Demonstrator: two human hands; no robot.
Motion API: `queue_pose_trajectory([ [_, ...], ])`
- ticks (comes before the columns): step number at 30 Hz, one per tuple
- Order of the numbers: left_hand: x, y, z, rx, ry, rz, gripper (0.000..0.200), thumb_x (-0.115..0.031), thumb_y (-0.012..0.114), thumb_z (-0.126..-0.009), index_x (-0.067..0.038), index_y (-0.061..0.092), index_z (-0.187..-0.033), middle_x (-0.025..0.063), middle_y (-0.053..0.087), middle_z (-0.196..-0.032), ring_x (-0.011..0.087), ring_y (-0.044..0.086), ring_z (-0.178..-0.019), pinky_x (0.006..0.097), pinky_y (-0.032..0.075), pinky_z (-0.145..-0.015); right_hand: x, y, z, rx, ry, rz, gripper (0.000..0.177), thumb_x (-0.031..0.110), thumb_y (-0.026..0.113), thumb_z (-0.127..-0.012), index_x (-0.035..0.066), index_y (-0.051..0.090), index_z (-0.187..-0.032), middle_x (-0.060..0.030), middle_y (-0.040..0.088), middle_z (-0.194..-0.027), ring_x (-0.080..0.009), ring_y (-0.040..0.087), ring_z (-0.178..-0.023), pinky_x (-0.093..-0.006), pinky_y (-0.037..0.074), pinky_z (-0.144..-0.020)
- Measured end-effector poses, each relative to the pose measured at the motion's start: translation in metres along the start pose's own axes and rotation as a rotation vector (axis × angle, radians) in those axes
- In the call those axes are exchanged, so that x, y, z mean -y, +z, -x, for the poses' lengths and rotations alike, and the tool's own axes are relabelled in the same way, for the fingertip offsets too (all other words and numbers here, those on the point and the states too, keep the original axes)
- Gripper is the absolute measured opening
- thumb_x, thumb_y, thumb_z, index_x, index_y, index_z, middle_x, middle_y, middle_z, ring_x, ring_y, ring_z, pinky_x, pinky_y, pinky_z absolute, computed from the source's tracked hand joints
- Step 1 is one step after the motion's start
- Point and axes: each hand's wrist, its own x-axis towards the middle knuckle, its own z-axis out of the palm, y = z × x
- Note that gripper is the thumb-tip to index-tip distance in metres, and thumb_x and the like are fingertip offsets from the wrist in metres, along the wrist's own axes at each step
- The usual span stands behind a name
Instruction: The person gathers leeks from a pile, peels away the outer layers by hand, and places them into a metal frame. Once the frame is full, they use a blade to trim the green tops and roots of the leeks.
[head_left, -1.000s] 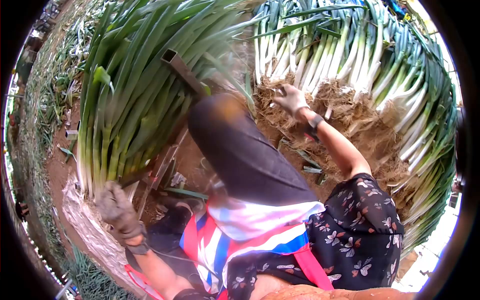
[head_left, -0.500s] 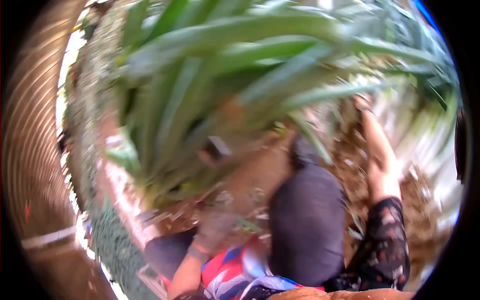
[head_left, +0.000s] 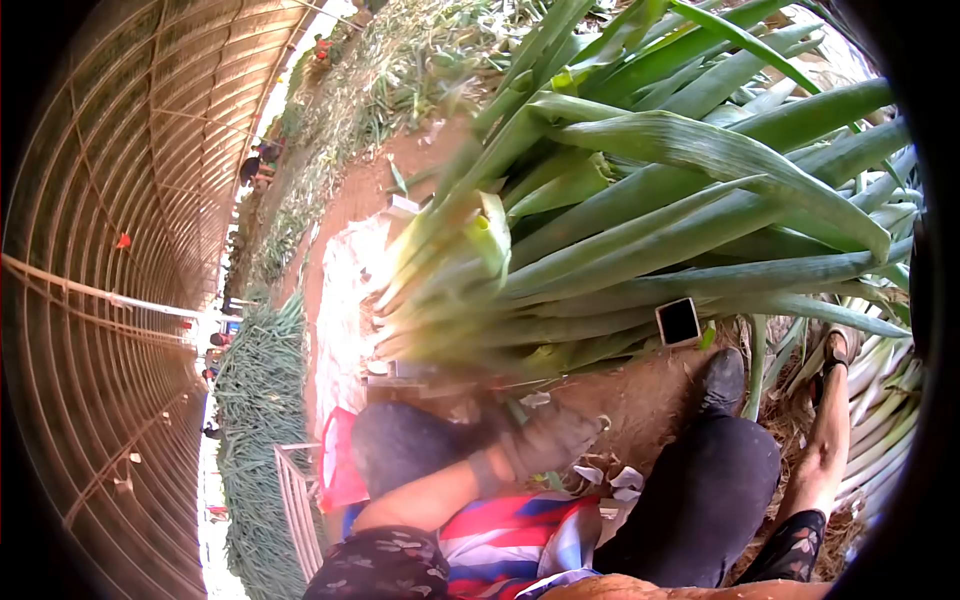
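Observation:
A big heap of green onions point(head_left: 640, 230) fills the upper middle and right, long leaves fanned to the right, pale bases blurred at the left. Below it, near my lap, is my left hand point(head_left: 548, 442) in a dirty glove, fingers curled and slightly blurred; I cannot tell what they hold. At the right, my right hand point(head_left: 840, 345) with a dark band reaches to the tips of the leaves, its fingers mostly hidden. Pale onion stalks point(head_left: 885, 430) lie beside my right forearm. A small black square with a pale rim point(head_left: 679, 322) shows against the lower leaves.
My dark-trousered knee point(head_left: 705, 490) and shoe stand on brown soil point(head_left: 630, 385) with white scraps. At the left are a pink-red item point(head_left: 343, 460), a pale slatted frame point(head_left: 297, 505) and another green onion pile point(head_left: 260, 400). A ribbed tunnel roof point(head_left: 130, 250) curves overhead; distant people are small.
The view has swung, so the onion heap and my right arm appear farther right. My left hand shows farther right, over my lap. The picture is sharper.

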Motion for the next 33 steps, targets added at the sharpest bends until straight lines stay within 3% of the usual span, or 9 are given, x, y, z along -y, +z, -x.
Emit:
queue_pose_trajectory([
  [7,-0.007,-0.034,0.005,0.113,-0.111,0.058,0.012,-0.020,0.058,-0.086,-0.008,0.060,-0.088,0.0090,0.058,-0.072,0.0261,0.059,-0.066,0.0404,0.046,-0.065,0.012,0.002,0.026,0.022,-0.075,-0.236,0.072,0.034,0.081,-0.064,0.000,0.056,-0.123,-0.0200,0.068,-0.110,-0.0377,0.066,-0.100,-0.0426,0.053,-0.087],
  [9,-0.009,-0.027,0.009,-0.121,-0.083,0.073,0.013,-0.020,0.058,-0.087,-0.009,0.061,-0.091,0.0080,0.058,-0.071,0.0256,0.058,-0.066,0.0400,0.047,-0.066,0.002,0.014,0.059,0.028,-0.099,-0.412,0.068,0.021,0.081,-0.059,-0.002,0.056,-0.118,-0.0172,0.071,-0.088,-0.0328,0.068,-0.080,-0.0385,0.055,-0.075],
  [14,-0.025,-0.081,0.014,-0.506,-0.036,-0.038,0.016,-0.021,0.060,-0.084,-0.010,0.062,-0.096,0.0054,0.059,-0.080,0.0236,0.058,-0.072,0.0388,0.047,-0.068,-0.061,0.019,0.164,0.156,-0.233,-0.724,0.049,0.009,0.075,-0.065,-0.005,0.056,-0.108,-0.0127,0.065,-0.083,-0.0249,0.062,-0.069,-0.0371,0.053,-0.063],
  [21,-0.133,-0.151,-0.025,-0.760,0.112,0.207,0.043,-0.020,0.066,-0.082,-0.001,0.058,-0.120,0.0122,0.063,-0.112,0.0292,0.064,-0.098,0.0385,0.054,-0.078,-0.091,-0.141,0.379,0.524,-0.158,-1.294,0.044,0.005,0.059,-0.068,-0.005,0.054,-0.110,-0.0100,0.059,-0.080,-0.0190,0.059,-0.062,-0.0299,0.054,-0.058],
  [22,-0.152,-0.154,-0.034,-0.728,0.147,0.004,0.046,-0.021,0.064,-0.083,-0.001,0.056,-0.124,0.0129,0.061,-0.116,0.0292,0.062,-0.105,0.0384,0.054,-0.082,-0.081,-0.183,0.411,0.685,-0.130,-1.281,0.042,0.007,0.058,-0.069,-0.006,0.056,-0.109,-0.0100,0.059,-0.080,-0.0182,0.060,-0.065,-0.0282,0.053,-0.059],
  [24,-0.190,-0.106,-0.063,-0.745,0.215,-0.525,0.046,-0.024,0.062,-0.089,-0.003,0.055,-0.129,0.0057,0.061,-0.094,0.0166,0.056,-0.083,0.0290,0.049,-0.065,-0.089,-0.215,0.433,0.792,-0.142,-1.218,0.037,0.006,0.059,-0.076,-0.005,0.057,-0.112,-0.0063,0.061,-0.085,-0.0151,0.060,-0.068,-0.0267,0.052,-0.061],
  [27,-0.228,-0.113,-0.072,-0.809,0.213,-0.890,0.049,-0.016,0.054,-0.091,0.008,0.049,-0.133,0.0133,0.061,-0.101,0.0219,0.054,-0.092,0.0323,0.047,-0.075,-0.092,-0.279,0.485,0.791,-0.173,-0.944,0.034,0.008,0.066,-0.081,0.000,0.061,-0.114,-0.0038,0.064,-0.085,-0.0110,0.061,-0.070,-0.0257,0.050,-0.060],
  [29,-0.248,-0.127,-0.083,-0.604,0.552,0.302,0.056,-0.012,0.051,-0.087,0.016,0.041,-0.134,0.0285,0.052,-0.132,0.0370,0.050,-0.129,0.0450,0.040,-0.111,-0.109,-0.301,0.499,0.791,-0.282,-0.702,0.038,0.019,0.064,-0.075,-0.003,0.060,-0.105,-0.0056,0.064,-0.085,-0.0122,0.060,-0.074,-0.0259,0.050,-0.067],
  [33,-0.259,-0.146,-0.076,-0.728,0.649,0.517,0.069,-0.017,0.065,-0.080,0.011,0.036,-0.136,0.0256,0.051,-0.127,0.0399,0.050,-0.124,0.0475,0.038,-0.109,-0.117,-0.343,0.545,0.900,-0.247,-0.944,0.041,0.018,0.065,-0.082,-0.006,0.059,-0.114,-0.0087,0.066,-0.087,-0.0141,0.064,-0.076,-0.0256,0.053,-0.068],
])
